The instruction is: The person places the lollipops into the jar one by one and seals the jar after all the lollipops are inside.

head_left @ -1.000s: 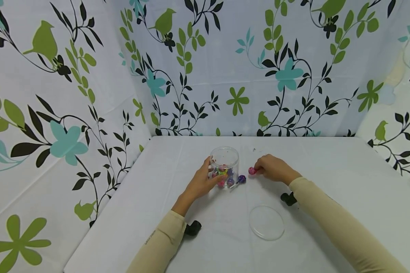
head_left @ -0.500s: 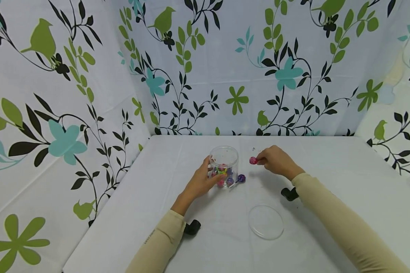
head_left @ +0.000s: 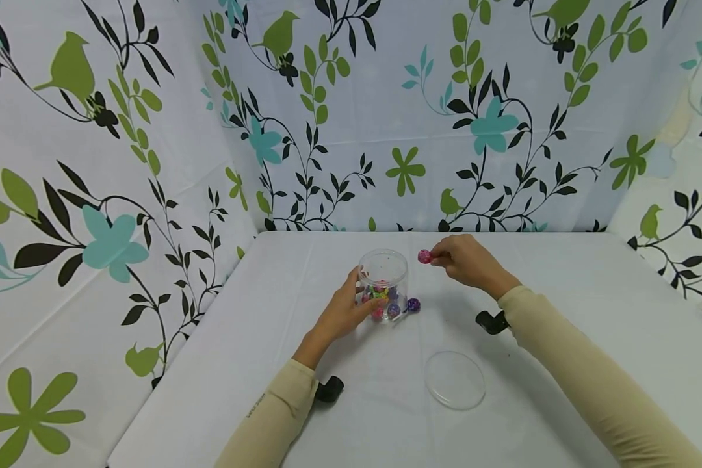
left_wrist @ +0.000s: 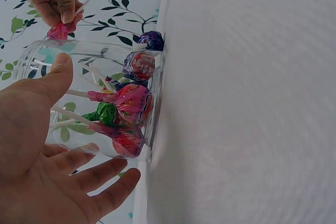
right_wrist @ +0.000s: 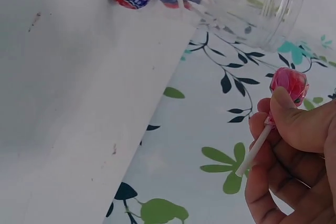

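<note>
A clear plastic jar [head_left: 384,279] stands open-topped on the table, with several wrapped lollipops [left_wrist: 131,103] inside, pink, green and purple. My left hand [head_left: 344,311] holds it from the left, thumb on the near side and fingers round the far side. Between thumb and fingers my right hand [head_left: 469,261] pinches a pink-wrapped lollipop [right_wrist: 290,85] just below its candy. That lollipop is raised to the right of the jar, close to rim height, its white stick [right_wrist: 252,153] pointing back under the palm. Beside the jar's base lies a purple-wrapped lollipop [head_left: 413,305] on the table.
A round clear lid [head_left: 455,381] lies flat on the white table [head_left: 538,403], nearer the front than the jar. Dark wrist cameras [head_left: 330,390] sit at both sleeves. Patterned cloth [head_left: 351,117] hangs behind the table and along its sides.
My right hand has lifted the pink lollipop up from near the table and lately brought it a little left, toward the jar. The left hand and the jar stay where they were.
</note>
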A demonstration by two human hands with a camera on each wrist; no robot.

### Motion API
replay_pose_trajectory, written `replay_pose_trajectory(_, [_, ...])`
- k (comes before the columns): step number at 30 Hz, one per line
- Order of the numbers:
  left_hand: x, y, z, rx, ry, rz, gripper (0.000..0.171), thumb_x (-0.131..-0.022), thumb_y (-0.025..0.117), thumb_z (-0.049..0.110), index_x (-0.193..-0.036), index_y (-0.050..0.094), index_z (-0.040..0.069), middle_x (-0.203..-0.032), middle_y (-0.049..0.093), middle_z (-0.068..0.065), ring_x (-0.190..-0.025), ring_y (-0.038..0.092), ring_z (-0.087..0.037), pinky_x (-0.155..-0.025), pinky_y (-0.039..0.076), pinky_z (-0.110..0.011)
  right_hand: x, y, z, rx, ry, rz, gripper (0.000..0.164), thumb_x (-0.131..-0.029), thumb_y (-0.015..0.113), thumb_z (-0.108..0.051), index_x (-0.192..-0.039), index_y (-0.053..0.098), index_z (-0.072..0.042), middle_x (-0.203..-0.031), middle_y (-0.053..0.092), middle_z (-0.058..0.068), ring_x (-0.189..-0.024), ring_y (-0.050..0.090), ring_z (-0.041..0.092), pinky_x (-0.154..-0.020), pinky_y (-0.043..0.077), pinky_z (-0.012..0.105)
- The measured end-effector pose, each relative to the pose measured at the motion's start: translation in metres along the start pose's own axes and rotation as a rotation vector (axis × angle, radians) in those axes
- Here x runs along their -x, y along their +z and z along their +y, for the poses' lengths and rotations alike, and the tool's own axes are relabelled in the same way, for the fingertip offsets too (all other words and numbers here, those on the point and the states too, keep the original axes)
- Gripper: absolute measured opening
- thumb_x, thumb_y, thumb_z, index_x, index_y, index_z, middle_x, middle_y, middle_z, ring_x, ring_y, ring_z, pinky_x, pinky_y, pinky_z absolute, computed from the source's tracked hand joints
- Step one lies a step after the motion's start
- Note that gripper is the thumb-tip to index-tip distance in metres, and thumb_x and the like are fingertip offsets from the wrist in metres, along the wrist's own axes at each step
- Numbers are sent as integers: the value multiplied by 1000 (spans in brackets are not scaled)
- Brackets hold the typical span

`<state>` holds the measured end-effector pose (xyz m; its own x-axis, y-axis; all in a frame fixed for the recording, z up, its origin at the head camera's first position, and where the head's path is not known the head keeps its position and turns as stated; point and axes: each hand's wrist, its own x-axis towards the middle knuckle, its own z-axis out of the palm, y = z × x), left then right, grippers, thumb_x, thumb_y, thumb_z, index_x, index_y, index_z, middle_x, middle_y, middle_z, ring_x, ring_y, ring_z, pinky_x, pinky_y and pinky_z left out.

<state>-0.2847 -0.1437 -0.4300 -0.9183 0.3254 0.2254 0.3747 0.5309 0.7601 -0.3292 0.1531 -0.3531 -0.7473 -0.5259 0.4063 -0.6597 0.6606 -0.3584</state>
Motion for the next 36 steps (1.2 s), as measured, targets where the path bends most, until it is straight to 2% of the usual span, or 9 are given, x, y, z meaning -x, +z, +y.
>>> replay_pose_trajectory(9, [0, 0, 0, 11, -14, -1, 95, -97, 75, 42, -166, 17, 12, -160, 41, -17, -140, 48, -39, -112, 41, -56, -11, -6, -18, -10, -4, -10, 12, -95, 73, 2, -105, 78, 4, -98, 75, 11, -82, 66, 23, -74, 60, 39])
replay_pose_trajectory(17, [-1, -1, 1, 7, -26, -1, 96, -97, 75, 43, -166, 16, 11, -161, 41, -13, -141, 48, -37, -112, 42, -55, -18, -9, -30, 2, -62, -4, 11, -96, 72, 2, -105, 79, 4, -98, 75, 10, -85, 66, 25, -76, 60, 42])
replay_pose_trajectory(27, [0, -1, 1, 19, -17, -1, 95, -98, 74, 41, -166, 16, 10, -161, 39, -15, -140, 48, -38, -111, 42, -55, -24, -6, -41, 6, -90, -9, 11, -96, 73, 0, -105, 79, 2, -99, 75, 9, -87, 66, 24, -77, 60, 41])
replay_pose_trajectory(36, [0, -1, 3, 8, -47, 0, 95, -98, 74, 43, -166, 17, 11, -162, 40, -13, -141, 48, -37, -111, 42, -56, -32, 1, -49, 14, -105, -39, 13, -98, 73, -3, -108, 79, 1, -102, 73, 7, -92, 64, 25, -80, 59, 41])
